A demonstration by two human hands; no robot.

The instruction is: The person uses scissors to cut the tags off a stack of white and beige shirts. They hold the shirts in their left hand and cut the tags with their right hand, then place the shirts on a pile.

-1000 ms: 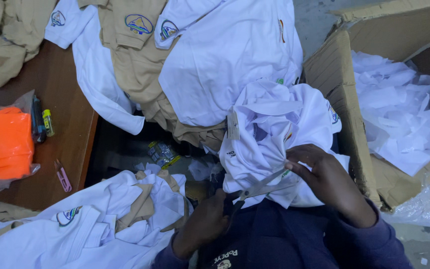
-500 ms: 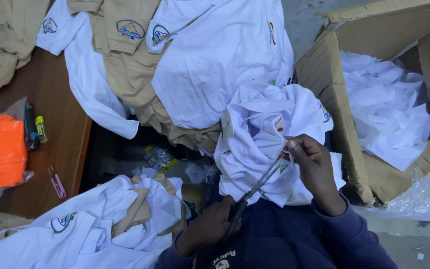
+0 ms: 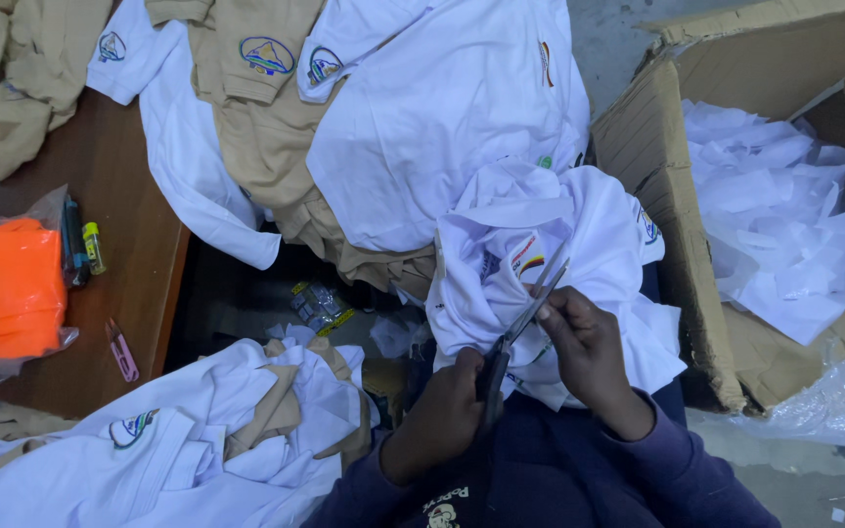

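A crumpled white shirt (image 3: pixel 589 244) lies bunched on my lap, with a small striped patch (image 3: pixel 523 256) showing near its middle. My left hand (image 3: pixel 442 406) grips the handles of a pair of scissors (image 3: pixel 525 318), whose blades point up and to the right at the patch. My right hand (image 3: pixel 584 342) pinches the shirt fabric right beside the blades. Both of my arms wear dark blue sleeves.
White and tan shirts (image 3: pixel 383 127) with round badges pile on the brown table (image 3: pixel 119 215). More shirts (image 3: pixel 198 440) lie at lower left. An orange packet in a clear bag (image 3: pixel 7 288) sits at the left. A cardboard box (image 3: pixel 667 196) of white scraps stands at the right.
The scissors have come into view, held in my left hand with blades raised to the shirt. My right hand has slid down the fabric toward the blades.
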